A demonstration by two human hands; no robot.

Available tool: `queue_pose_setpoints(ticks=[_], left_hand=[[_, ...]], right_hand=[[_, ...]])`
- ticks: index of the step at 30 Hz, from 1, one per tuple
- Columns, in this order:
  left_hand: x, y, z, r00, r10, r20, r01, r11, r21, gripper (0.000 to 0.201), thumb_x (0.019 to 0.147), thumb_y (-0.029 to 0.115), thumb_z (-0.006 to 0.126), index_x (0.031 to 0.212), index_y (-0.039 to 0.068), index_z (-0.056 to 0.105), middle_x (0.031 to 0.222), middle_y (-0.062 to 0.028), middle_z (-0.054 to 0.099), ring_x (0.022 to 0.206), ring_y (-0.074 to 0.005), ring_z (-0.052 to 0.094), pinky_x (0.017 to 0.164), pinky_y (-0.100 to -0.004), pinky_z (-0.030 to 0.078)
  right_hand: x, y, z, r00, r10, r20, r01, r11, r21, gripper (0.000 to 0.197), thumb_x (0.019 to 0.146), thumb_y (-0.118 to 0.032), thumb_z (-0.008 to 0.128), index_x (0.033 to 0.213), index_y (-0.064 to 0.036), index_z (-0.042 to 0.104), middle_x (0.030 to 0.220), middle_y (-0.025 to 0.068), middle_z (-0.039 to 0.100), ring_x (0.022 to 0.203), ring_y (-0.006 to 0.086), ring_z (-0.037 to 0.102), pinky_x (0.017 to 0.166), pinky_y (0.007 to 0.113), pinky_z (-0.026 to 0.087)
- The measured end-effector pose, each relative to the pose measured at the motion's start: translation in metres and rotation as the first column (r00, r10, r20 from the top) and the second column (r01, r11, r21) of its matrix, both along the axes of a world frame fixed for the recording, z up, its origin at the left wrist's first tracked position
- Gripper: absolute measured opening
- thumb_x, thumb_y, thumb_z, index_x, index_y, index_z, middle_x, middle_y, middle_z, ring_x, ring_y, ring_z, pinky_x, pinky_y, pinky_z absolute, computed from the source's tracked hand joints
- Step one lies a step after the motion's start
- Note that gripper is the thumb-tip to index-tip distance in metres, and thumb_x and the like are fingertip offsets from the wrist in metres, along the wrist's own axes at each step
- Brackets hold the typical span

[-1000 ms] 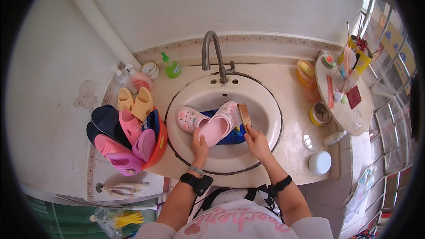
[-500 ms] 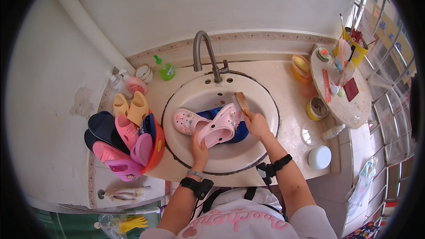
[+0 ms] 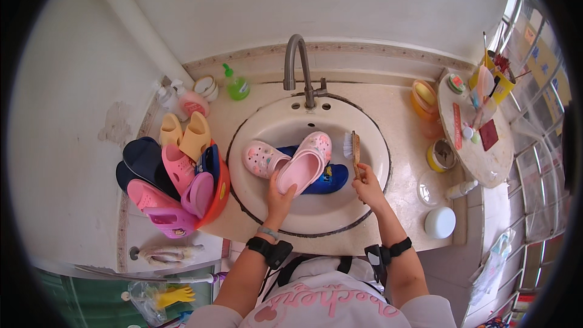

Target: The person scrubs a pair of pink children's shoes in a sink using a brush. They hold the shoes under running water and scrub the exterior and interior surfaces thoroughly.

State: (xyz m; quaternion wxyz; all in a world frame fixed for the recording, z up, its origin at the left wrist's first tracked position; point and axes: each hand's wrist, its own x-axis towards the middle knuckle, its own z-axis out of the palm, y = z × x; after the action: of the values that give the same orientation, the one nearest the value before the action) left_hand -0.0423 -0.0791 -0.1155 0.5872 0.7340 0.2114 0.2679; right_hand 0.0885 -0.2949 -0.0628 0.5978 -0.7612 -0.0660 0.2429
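My left hand (image 3: 280, 199) is closed on the heel end of a pink clog (image 3: 303, 169), held over the sink (image 3: 371, 140) with its opening facing up. In my right hand (image 3: 368, 187) is a wooden scrub brush (image 3: 357, 149), upright, its white bristles facing left. A gap separates the bristles from the clog's toe. Another pink clog (image 3: 260, 158), with small decorations, rests in the basin to the left. Blue footwear (image 3: 333, 180) lies beneath the held clog, partly hidden by it.
A faucet (image 3: 297, 61) arches over the sink's back. Left stand an orange-red basin (image 3: 220, 197) piled with slippers and a green pump bottle (image 3: 235, 85). To the right are a soap dish (image 3: 424, 98), a yellow-sided tin (image 3: 440, 155), a round white-lidded jar (image 3: 439, 223) and a cluttered board (image 3: 470, 158).
The brush has come away from the clog's toe toward the right and turned more upright. The held clog has tilted, showing more of its inside. The whole view has shifted slightly.
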Motion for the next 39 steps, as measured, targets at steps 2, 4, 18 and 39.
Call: queue_pose_setpoints(ticks=[2,4,18,39], left_hand=[[-0.002,-0.004,0.015,0.996,-0.085,0.038,0.087,0.995,-0.039,0.078,0.066,0.009,0.074,0.129,-0.002,0.028,0.122,-0.0184,0.044,0.115,-0.026,0.043,0.096,-0.0344,0.035],[-0.003,-0.002,0.01,0.991,-0.129,0.036,0.129,0.992,-0.004,0.086,0.061,0.007,0.076,0.13,-0.002,0.026,0.124,-0.0183,0.041,0.116,-0.0266,0.042,0.097,-0.035,0.035],[-0.008,-0.013,0.019,0.991,-0.111,-0.071,0.127,0.953,0.275,0.087,0.056,0.002,0.076,0.13,0.004,0.029,0.123,-0.0186,0.042,0.113,-0.0338,0.044,0.092,-0.0384,0.039],[-0.012,-0.001,-0.011,0.998,-0.023,-0.06,0.044,0.923,0.382,0.075,0.069,0.014,0.067,0.132,0.008,0.025,0.116,-0.0209,0.047,0.1,-0.0388,0.051,0.075,-0.0429,0.047]], right_hand=[[-0.009,-0.001,0.005,0.999,0.041,-0.01,-0.039,0.991,0.131,0.048,0.082,-0.011,0.053,0.128,-0.0057,0.041,0.089,0.0059,0.056,0.06,0.0103,0.051,0.043,0.023,0.04],[-0.02,0.001,0.024,0.993,0.107,-0.055,-0.096,0.979,0.182,0.044,0.085,-0.011,0.049,0.128,-0.0065,0.041,0.092,0.0045,0.055,0.058,0.0082,0.05,0.038,0.021,0.037],[-0.081,0.085,0.014,0.82,0.436,0.371,-0.209,0.831,-0.515,0.023,0.079,-0.013,0.047,0.09,0.0057,0.054,0.073,0.0296,0.056,0.073,0.0437,0.056,0.067,0.05,0.044],[-0.141,0.093,0.041,0.881,0.419,0.221,-0.328,0.877,-0.352,0.027,0.073,-0.01,0.051,0.094,0.0044,0.057,0.057,0.0127,0.053,0.045,0.0185,0.055,0.042,0.033,0.044]])
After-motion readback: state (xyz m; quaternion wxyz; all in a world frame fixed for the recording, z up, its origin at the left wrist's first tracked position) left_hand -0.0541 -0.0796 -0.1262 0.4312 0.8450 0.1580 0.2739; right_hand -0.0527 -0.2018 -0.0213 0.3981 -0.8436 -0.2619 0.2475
